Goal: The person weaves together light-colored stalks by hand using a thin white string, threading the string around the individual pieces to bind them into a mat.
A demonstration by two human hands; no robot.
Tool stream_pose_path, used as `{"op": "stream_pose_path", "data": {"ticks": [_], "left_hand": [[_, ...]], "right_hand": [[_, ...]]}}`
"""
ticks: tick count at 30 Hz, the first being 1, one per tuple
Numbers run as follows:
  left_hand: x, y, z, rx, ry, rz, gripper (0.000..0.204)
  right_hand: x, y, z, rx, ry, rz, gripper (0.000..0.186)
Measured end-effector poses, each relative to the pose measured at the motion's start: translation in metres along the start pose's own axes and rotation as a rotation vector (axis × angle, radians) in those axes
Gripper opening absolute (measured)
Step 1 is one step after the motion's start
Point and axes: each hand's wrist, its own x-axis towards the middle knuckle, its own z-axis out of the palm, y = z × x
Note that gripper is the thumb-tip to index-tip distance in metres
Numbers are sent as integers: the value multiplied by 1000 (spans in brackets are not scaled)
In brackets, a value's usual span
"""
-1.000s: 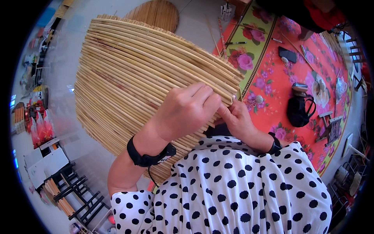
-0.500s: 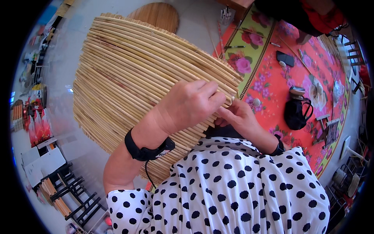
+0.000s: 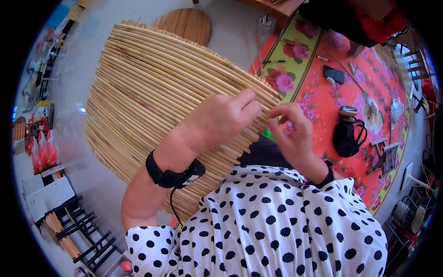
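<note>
On reed mat (image 3: 161,78), left hand (image 3: 221,117), right hand (image 3: 296,131) near its edge

My left hand (image 3: 221,117) is on the stick mat (image 3: 152,83), my right hand (image 3: 294,134) by its right end. Behind the mat lies a panel (image 3: 189,25); right of the mat, a phone (image 3: 333,74) on a rug (image 3: 323,129).

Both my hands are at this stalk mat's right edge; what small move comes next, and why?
I'd probably steady the stalk mat at that edge with the right hand: its thumb and forefinger curl beside the stalks with no clear grip visible, while the left hand lies over the mat, fingers bent near the same edge.
</note>
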Motion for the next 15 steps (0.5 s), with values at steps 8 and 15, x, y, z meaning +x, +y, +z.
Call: {"op": "stream_pose_path", "data": {"ticks": [8, 15], "left_hand": [[-7, 0, 4, -18, 129, 22, 12], [-12, -5, 21, -103, 282, 27, 11]], "right_hand": [[8, 2, 13, -40, 239, 201, 54], [-3, 12, 29, 744, -136, 520, 40]]}}
